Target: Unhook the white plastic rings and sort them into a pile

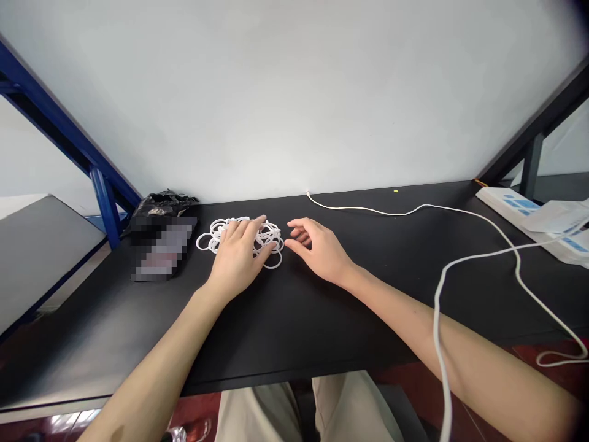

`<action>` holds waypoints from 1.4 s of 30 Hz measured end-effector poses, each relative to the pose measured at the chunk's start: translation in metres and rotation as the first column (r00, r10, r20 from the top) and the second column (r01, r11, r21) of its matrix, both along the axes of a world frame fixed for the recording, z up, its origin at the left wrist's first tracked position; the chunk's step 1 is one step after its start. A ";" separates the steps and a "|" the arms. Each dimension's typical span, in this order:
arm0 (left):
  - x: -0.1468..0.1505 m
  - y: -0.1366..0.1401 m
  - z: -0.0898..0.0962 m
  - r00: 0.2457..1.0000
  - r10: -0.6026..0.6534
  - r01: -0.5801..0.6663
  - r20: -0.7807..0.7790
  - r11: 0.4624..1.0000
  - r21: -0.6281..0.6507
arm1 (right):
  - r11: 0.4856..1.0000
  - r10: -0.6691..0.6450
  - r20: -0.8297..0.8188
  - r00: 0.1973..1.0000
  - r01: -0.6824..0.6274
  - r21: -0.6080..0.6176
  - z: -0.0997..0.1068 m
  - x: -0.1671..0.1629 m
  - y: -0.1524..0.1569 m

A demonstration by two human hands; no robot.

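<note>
A loose pile of thin white rings or loops (215,232) lies on the black tabletop (294,319). I cannot tell whether they are separate bands or one coiled cord. My left hand (239,248) is laid over the middle of the pile, palm down, with thumb and fingers apart; its palm hides part of the loops. Just right of the pile is my right hand (317,245), its fingers bent and its thumb apart from the index finger. Nothing shows between those fingers.
At the left are a black plastic bag (161,202) and a blurred-out dark flat object (165,248). A white cable (427,207) winds across the right side and passes over my right forearm. White and blue packaging (529,215) lies far right. Blue frame bars (69,123) rise at left.
</note>
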State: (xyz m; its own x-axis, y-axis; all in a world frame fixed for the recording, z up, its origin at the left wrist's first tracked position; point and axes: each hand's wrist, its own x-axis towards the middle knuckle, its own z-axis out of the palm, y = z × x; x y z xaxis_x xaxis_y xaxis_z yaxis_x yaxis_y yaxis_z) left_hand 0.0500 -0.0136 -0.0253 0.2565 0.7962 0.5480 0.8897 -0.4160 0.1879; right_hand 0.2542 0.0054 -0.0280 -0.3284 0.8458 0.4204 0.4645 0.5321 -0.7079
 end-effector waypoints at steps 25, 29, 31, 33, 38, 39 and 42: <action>-0.009 0.006 -0.002 0.999 0.048 -0.048 -0.027 0.999 -0.023 | 0.988 0.118 0.063 0.991 -0.111 -0.104 0.005 0.003 -0.001; -0.007 0.004 0.001 1.000 -0.003 0.002 -0.021 1.000 -0.024 | 0.992 0.102 0.063 0.993 -0.097 -0.080 0.003 0.002 0.000; -0.004 0.002 0.003 0.998 -0.070 0.070 0.007 0.998 -0.006 | 0.995 0.078 0.046 0.996 -0.075 -0.061 0.002 0.001 0.001; -0.001 0.000 0.006 0.987 -0.156 0.156 0.048 0.988 0.005 | 0.998 0.058 0.025 0.998 -0.057 -0.040 0.002 0.001 0.002; 0.003 -0.006 0.013 0.958 -0.217 0.235 0.187 0.969 -0.078 | 0.992 0.126 0.003 0.992 -0.126 0.027 0.004 0.003 0.002; 0.004 -0.007 0.014 0.958 -0.199 0.223 0.207 0.970 -0.100 | 0.990 0.135 0.003 0.991 -0.135 0.034 0.004 0.003 0.002; 0.005 -0.010 0.015 0.960 -0.162 0.195 0.227 0.972 -0.131 | 0.992 0.117 0.004 0.993 -0.117 0.050 0.003 0.003 0.002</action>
State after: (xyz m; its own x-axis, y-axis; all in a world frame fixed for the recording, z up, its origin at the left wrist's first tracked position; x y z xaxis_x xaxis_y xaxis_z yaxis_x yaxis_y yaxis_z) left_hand 0.0550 -0.0235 -0.0100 0.2919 0.8256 0.4828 0.7360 -0.5163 0.4379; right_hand 0.2574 0.0078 -0.0245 -0.4241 0.7796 0.4608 0.3975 0.6174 -0.6788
